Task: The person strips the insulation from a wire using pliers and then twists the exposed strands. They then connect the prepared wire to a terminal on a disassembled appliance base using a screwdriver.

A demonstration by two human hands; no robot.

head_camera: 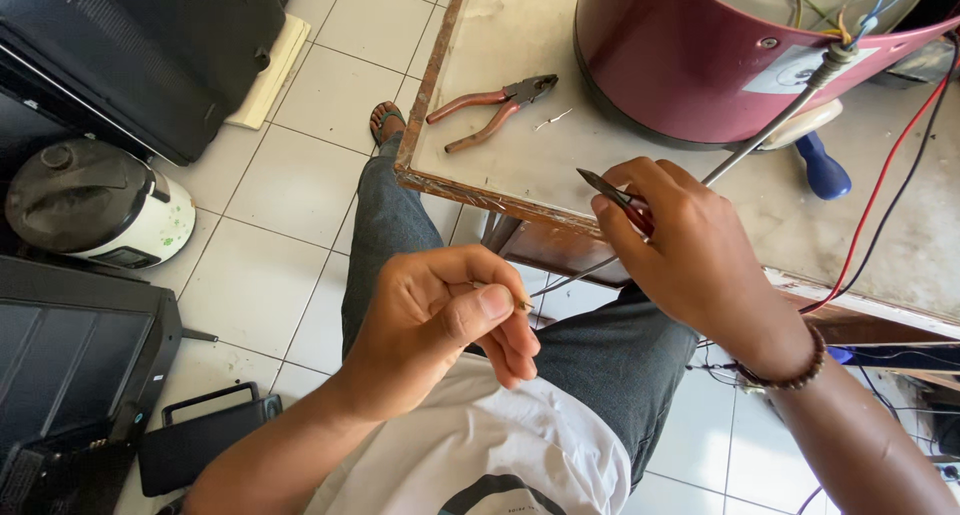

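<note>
at the far left of the head view a white rice cooker with a dark grey domed lid [95,207] sits on the pale tiled floor [290,185], below a big black appliance casing [150,45] and above a flat black panel [70,355]. moving right, the person's left hand [450,325] is closed in a pinch, thumb pressed over the forefinger on the end of a thin grey cable [570,275]; a small pale tip, probably bared wire though the view is too small to be sure, pokes out past the thumb. on the worn wooden-edged worktable [480,135] a pair of pliers with reddish-brown handles [495,105] lies untouched, its jaws pointing up and to the right, with a short scrap of wire [552,120] just beside it. further right the right hand [690,245], with a dark bead bracelet [790,370] at the wrist, is clenched around a slim red-handled tool [612,193] whose dark pointed tip aims up and to the left, toward the table edge. the cable's long axis runs on a diagonal, from the left pinch low in the middle up and right behind the right hand to the open base of a maroon round cooker body [680,65] lying on the table, where coloured leads [850,20] show. judging by that, the cable is already led into the appliance, while its free end is being worked on in the hands and is not yet joined to anything. a blue screwdriver handle [822,167] and red and black test leads [880,195] lie at the right.
</note>
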